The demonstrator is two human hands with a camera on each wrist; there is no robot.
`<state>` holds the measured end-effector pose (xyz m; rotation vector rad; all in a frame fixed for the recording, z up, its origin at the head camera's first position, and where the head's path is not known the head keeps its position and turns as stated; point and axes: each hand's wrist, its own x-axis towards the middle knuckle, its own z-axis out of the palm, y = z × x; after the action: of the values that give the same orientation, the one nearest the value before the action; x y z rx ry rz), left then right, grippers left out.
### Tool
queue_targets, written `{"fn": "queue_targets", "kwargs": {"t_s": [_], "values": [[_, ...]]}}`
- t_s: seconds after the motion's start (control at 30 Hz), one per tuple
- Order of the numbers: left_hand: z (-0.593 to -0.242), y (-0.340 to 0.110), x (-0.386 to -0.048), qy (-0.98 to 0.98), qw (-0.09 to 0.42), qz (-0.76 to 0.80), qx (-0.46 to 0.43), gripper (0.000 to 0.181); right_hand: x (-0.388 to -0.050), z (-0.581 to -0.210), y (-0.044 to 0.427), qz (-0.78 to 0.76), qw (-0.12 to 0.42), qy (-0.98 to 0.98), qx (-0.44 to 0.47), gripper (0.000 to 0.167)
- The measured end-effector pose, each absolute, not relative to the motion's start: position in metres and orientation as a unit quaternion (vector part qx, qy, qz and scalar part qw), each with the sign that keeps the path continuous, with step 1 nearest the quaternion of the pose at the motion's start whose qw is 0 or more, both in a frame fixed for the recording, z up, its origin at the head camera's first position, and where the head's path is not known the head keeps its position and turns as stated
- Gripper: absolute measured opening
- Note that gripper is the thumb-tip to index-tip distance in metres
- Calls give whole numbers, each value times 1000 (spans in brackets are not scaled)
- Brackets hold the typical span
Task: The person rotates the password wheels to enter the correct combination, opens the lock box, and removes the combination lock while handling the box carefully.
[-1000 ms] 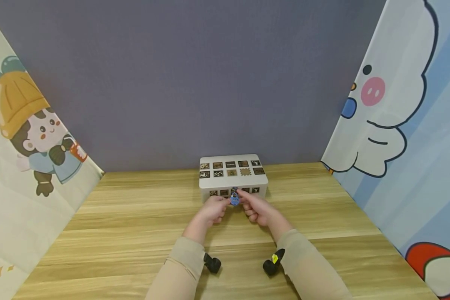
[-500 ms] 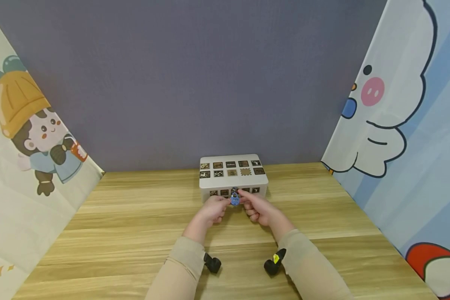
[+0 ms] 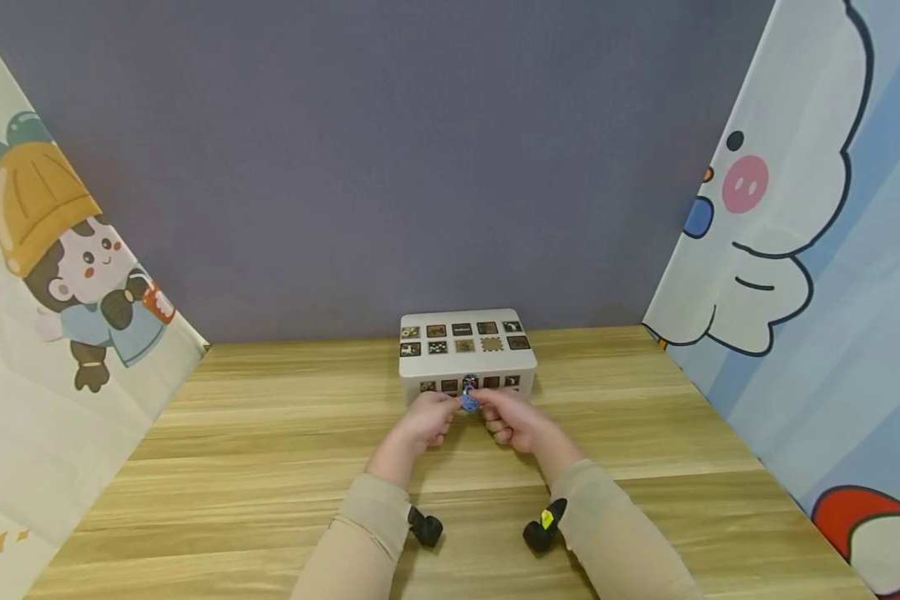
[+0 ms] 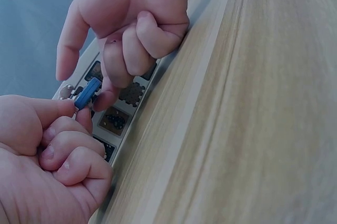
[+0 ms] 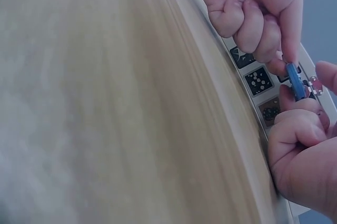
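Note:
A small blue padlock (image 3: pixel 470 403) (image 4: pixel 88 94) (image 5: pixel 296 81) is at the metal clasp on the front of a white tin box (image 3: pixel 461 363). My left hand (image 3: pixel 426 419) (image 4: pixel 52 166) (image 5: pixel 253 13) pinches the padlock's left side between thumb and index finger, other fingers curled. From the other side, my right hand (image 3: pixel 517 421) (image 4: pixel 131 18) (image 5: pixel 310 145) touches it with the index finger; its thumb stands apart from the lock and its remaining fingers are folded. Whether the shackle passes through the clasp cannot be told.
The box, its lid down and patterned with small dark pictures, stands on a wooden table (image 3: pixel 292 467) near the back edge, before a grey panel (image 3: pixel 420 167). Cartoon-printed sheets (image 3: pixel 787 275) flank both sides. Black wrist devices (image 3: pixel 425 527) are at both sleeves.
My right hand has shifted slightly left and down, its fingertip going from beside the clasp to over the padlock. My left hand keeps its pinch, almost still.

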<state>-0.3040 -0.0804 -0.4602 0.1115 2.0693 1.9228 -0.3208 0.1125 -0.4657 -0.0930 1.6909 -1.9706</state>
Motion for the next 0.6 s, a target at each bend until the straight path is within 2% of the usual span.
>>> {"fn": "queue_targets", "kwargs": {"t_s": [0.2,0.6], "values": [[-460,-80,-305,721,157,674,40,25,-322,-468,110,-728,260,633,-35,16],[-462,-79,-306,722,155,673,35,21,-325,-473,104,-715,237,657,-33,16]]}}
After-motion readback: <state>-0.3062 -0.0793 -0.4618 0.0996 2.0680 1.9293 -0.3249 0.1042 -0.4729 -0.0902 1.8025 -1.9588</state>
